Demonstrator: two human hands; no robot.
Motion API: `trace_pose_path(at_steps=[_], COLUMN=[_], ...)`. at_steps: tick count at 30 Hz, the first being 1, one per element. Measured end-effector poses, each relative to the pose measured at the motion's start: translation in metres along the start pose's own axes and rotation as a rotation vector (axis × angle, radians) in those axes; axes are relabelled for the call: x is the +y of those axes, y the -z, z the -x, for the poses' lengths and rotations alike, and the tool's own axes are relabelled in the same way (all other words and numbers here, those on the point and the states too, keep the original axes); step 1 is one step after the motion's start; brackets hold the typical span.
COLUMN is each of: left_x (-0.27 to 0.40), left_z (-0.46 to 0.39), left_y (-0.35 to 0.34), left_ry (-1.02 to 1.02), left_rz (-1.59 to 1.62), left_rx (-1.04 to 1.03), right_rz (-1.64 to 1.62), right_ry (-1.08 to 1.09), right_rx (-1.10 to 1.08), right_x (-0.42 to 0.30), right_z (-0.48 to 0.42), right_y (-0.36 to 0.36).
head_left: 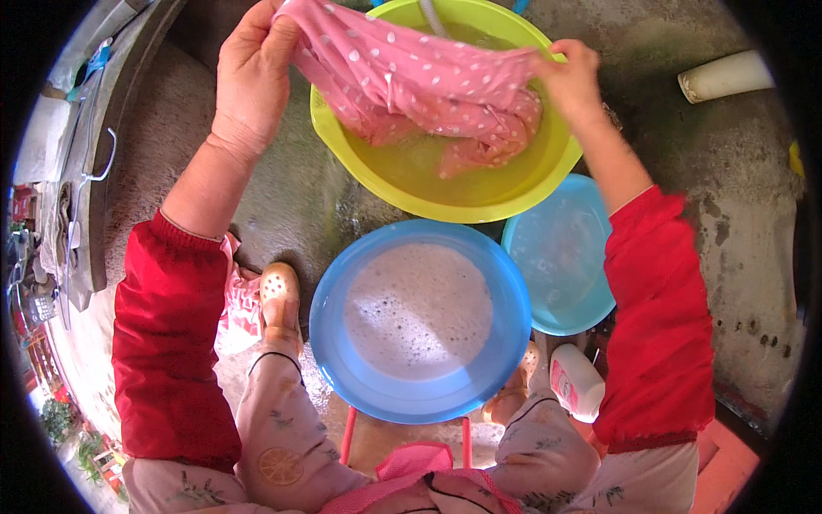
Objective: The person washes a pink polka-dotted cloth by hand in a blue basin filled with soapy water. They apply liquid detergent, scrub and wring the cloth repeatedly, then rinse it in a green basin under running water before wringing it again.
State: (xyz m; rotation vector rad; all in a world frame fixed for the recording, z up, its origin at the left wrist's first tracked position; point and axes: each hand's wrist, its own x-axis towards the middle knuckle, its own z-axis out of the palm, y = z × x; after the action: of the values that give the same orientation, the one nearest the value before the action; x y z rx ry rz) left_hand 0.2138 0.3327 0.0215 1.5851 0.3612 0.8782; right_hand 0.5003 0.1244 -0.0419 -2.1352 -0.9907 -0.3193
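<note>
A wet pink cloth with white dots (424, 77) is stretched between my two hands over a yellow-green plastic basin (443, 209). My left hand (257, 70) grips its upper left end, higher than the basin's left rim. At the basin's right rim, my right hand (575, 80) clasps the other end and looks slightly blurred. The cloth's bunched lower part hangs down to the cloudy water, and a grey hose (432, 18) enters that basin at the top. Nearer me, a blue basin (420, 411) holds foamy water.
A turquoise basin (559, 324) with water stands right of the blue one, near a white bottle (578, 382). Pink and white fabric (239, 315) lies beside my left shoe (280, 289). A pale pipe (725, 77) lies at upper right; a concrete ledge (96, 212) runs along the left.
</note>
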Motion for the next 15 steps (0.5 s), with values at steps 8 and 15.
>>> trace_pose_path(at_steps=[8,15], left_x=[0.068,0.078], left_z=[0.015,0.014], left_y=[-0.067,-0.035], left_ry=[-0.014,-0.105], left_rz=[0.091,-0.211], left_rx=[-0.174,-0.123], right_rz=[-0.878,-1.248], right_ry=[-0.153,-0.516], right_rx=[-0.787,-0.667], right_x=[-0.154,-0.084], right_z=[0.105,0.085], right_y=[-0.032,0.033])
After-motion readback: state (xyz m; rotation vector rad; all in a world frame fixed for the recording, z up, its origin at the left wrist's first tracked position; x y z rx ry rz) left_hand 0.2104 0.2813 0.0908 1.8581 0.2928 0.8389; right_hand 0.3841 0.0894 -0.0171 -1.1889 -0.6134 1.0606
